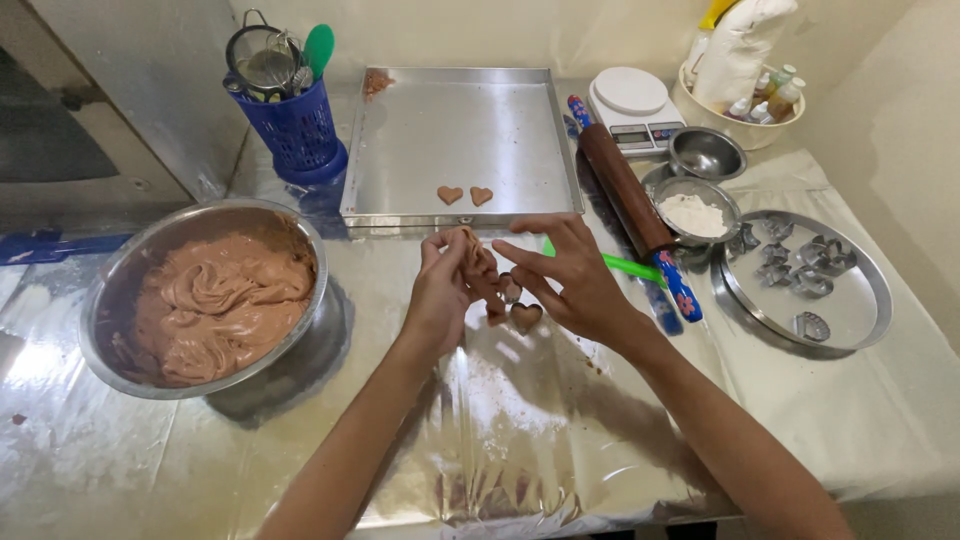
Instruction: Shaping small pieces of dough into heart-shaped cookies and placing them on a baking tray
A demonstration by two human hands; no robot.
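just below the baking tray (460, 140), left hand (440, 290) grips a lump of brown dough (472, 252); right hand (575, 280), fingers spread loose, reaches toward it above a heart cutter (525, 316) on the table.

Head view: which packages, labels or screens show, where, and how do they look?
White kitchen scale with a small grey screen, behind the brown rolling pin; round platform.
Small bottles with pale labels, in the cream round bowl, far right corner.
White bag, upright in that bowl.

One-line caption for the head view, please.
Left hand holds brown dough beside right hand, above a heart-shaped metal cutter on the foil-covered table.
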